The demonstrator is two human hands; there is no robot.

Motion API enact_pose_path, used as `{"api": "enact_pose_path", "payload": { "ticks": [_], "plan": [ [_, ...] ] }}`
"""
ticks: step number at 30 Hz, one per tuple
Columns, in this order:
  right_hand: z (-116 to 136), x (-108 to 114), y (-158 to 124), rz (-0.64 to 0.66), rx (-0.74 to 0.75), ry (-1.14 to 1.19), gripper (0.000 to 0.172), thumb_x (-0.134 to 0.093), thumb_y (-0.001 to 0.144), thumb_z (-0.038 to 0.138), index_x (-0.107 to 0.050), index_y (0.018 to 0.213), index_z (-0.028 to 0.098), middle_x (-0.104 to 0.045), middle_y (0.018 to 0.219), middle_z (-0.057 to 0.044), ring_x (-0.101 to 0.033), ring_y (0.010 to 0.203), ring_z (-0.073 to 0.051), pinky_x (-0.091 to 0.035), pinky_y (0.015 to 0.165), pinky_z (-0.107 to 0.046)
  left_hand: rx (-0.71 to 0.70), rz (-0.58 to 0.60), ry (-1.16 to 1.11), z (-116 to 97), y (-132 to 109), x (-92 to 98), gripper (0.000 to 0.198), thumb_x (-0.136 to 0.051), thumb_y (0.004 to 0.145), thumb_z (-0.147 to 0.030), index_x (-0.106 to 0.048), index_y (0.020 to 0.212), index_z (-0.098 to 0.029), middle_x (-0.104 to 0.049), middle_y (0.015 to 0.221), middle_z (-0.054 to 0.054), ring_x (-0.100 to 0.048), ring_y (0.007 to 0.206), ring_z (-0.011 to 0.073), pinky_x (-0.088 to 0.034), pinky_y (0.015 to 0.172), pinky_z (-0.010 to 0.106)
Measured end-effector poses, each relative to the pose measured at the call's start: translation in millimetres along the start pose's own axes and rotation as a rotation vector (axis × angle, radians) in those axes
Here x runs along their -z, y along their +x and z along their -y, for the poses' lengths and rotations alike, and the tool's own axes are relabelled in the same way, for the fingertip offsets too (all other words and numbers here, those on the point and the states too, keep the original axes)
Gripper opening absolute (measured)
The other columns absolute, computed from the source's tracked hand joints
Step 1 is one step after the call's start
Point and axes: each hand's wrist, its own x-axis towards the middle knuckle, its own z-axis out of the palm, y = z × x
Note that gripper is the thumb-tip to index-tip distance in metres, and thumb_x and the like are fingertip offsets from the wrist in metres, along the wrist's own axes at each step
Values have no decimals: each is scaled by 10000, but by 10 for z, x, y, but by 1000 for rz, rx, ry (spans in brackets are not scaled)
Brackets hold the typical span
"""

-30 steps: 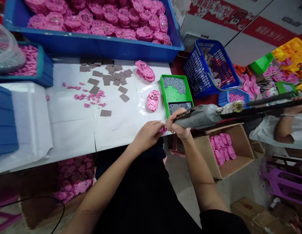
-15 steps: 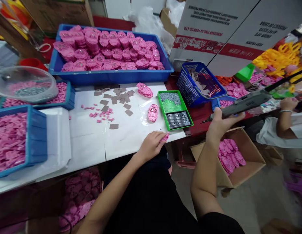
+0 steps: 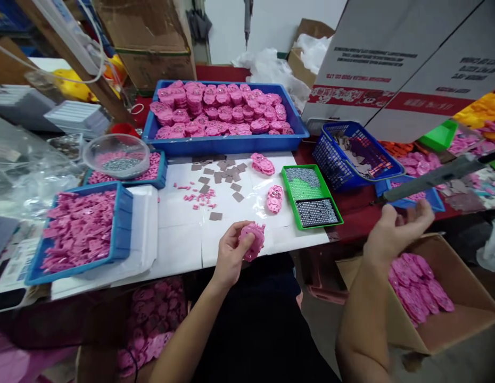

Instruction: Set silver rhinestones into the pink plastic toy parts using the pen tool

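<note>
My left hand [image 3: 232,252] grips a pink plastic toy piece [image 3: 252,242] above the front edge of the white table sheet, thumb across its face. On the right, my right hand [image 3: 397,231] is open with fingers apart, just below a grey electric screwdriver [image 3: 429,178] that hangs slantwise. A narrow gap seems to lie between hand and tool. On the sheet rest a pink piece with a face [image 3: 274,199] and another pink piece [image 3: 262,164]. Beside them is a green tray [image 3: 289,197] of small metal screws. Small pink parts [image 3: 199,198] and grey-brown squares [image 3: 227,173] lie scattered further left.
A long blue tray [image 3: 227,145] stacked with pink pieces spans the back. Blue bins [image 3: 125,223] of pink parts stand left. At right are a blue basket [image 3: 331,159] and, lower, a cardboard box [image 3: 463,319] holding pink pieces. Another screwdriver [image 3: 247,24] hangs at the back.
My right hand has let go of the screwdriver and opened below it. My left hand has lifted and turned the pink piece so its face shows. The view has shifted left.
</note>
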Motion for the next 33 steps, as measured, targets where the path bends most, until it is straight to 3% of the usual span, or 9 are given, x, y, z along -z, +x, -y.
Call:
{"api": "enact_pose_path", "payload": {
  "ticks": [1, 3, 5, 6, 9, 14, 20, 25, 33],
  "plan": [
    [190, -32, -184, -4, 8, 32, 501, -540, 999, 314, -430, 1455, 140, -494, 1469, -217, -531, 1355, -314, -376, 1175, -570, -88, -27, 79, -15, -12, 33, 364, -849, 829, -397, -693, 1088, -195, -751, 970, 35, -714, 785, 150, -607, 720, 274],
    [611, -100, -565, 249, 14, 194, 269, -534, 1018, 305, -677, 1212, 185, -712, 1168, -107, -690, 1087, -244, -535, 1031, -469, -273, -14, 212, -56, -33, 87, 257, -825, 859, -314, -705, 1056, -201, -763, 1017, 53, -739, 924, 193, -618, 817, 316],
    [1003, -177, -899, 571, 104, 383, 204, -567, 1002, 252, -734, 1112, 210, -748, 1128, -87, -704, 1101, -236, -563, 1015, -451, -436, 88, 273, -110, -47, 127, 172, -761, 911, -226, -695, 1070, -212, -767, 1073, 71, -740, 1051, 228, -606, 916, 372],
    [1162, -220, -1030, 688, 151, 456, 221, -587, 991, 225, -732, 1157, 223, -750, 1159, -91, -706, 1117, -234, -572, 1011, -443, -495, 154, 281, -139, -51, 145, 170, -724, 934, -184, -683, 1095, -221, -764, 1105, 75, -731, 1098, 234, -595, 953, 391],
    [1450, -358, -1263, 878, 233, 628, 347, -638, 963, 165, -686, 1295, 254, -724, 1266, -105, -688, 1189, -233, -579, 1015, -425, -583, 282, 298, -207, -68, 199, 276, -655, 960, -90, -649, 1178, -260, -732, 1182, 66, -694, 1170, 207, -570, 986, 373],
    [1565, -527, -1349, 902, 211, 795, 300, -672, 943, 123, -699, 1209, 259, -725, 1237, -92, -682, 1183, -220, -572, 1017, -414, -609, 279, 327, -255, -125, 289, 287, -660, 964, -118, -649, 1200, -280, -638, 1211, 70, -659, 1132, 196, -578, 933, 365],
    [1636, -563, -1530, 852, 108, 846, 219, -629, 981, 162, -681, 1173, 254, -740, 1208, -97, -699, 1162, -215, -589, 1002, -420, -754, 155, 456, -293, -164, 332, 228, -682, 966, -184, -701, 1171, -284, -605, 1151, 62, -636, 1139, 205, -579, 971, 394],
    [1624, -584, -1692, 797, 46, 829, 153, -642, 988, 250, -683, 1136, 250, -745, 1207, -105, -717, 1142, -224, -619, 962, -426, -781, 81, 505, -272, -198, 326, 225, -674, 967, -167, -718, 1154, -282, -604, 1213, 72, -632, 1171, 204, -584, 976, 373],
    [1708, -679, -1907, 569, 85, 703, 125, -588, 998, 211, -675, 1087, 214, -741, 1013, -104, -728, 976, -221, -621, 889, -428, -789, 15, 421, -227, -220, 232, 163, -640, 988, -169, -701, 1120, -245, -715, 1044, 55, -689, 1037, 193, -584, 908, 360]
  ]
}}
